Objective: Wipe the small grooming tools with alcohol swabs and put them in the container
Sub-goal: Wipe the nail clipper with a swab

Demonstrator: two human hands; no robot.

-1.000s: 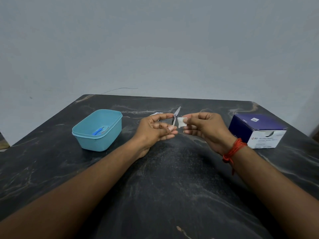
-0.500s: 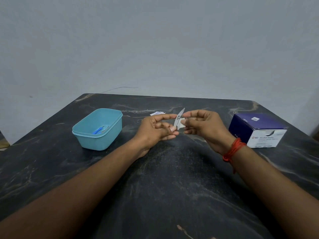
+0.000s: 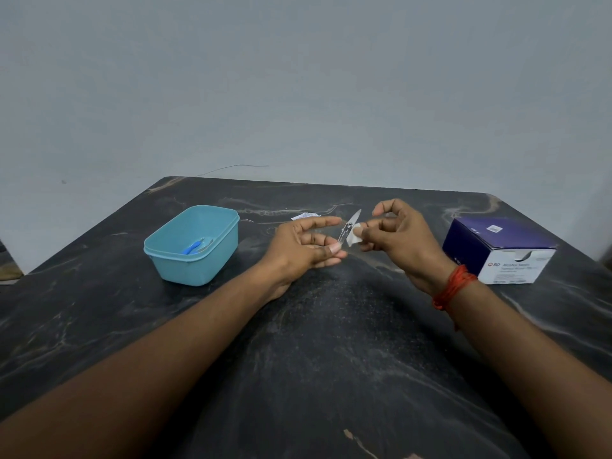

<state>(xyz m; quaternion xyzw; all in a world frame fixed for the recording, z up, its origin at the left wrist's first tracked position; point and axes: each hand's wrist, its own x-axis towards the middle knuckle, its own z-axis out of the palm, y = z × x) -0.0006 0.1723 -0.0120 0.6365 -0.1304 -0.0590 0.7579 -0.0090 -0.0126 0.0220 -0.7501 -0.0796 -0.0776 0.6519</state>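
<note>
My left hand (image 3: 303,245) holds a small silver nail clipper (image 3: 348,227) by its lower end, the tip slanting up and to the right above the dark table. My right hand (image 3: 399,238) pinches a white alcohol swab (image 3: 355,236) against the clipper's right side. A light blue container (image 3: 175,258) stands to the left of my hands, with a blue-handled tool (image 3: 193,247) lying inside it.
A purple and white box of alcohol swabs (image 3: 501,250) sits at the right. A torn white swab wrapper (image 3: 306,216) lies behind my left hand. The black marble table (image 3: 331,342) ends at a grey wall.
My right hand has slid the swab down the clipper and its index finger has lifted away. The clipper tilted a little more to the right. My left hand stayed in place.
</note>
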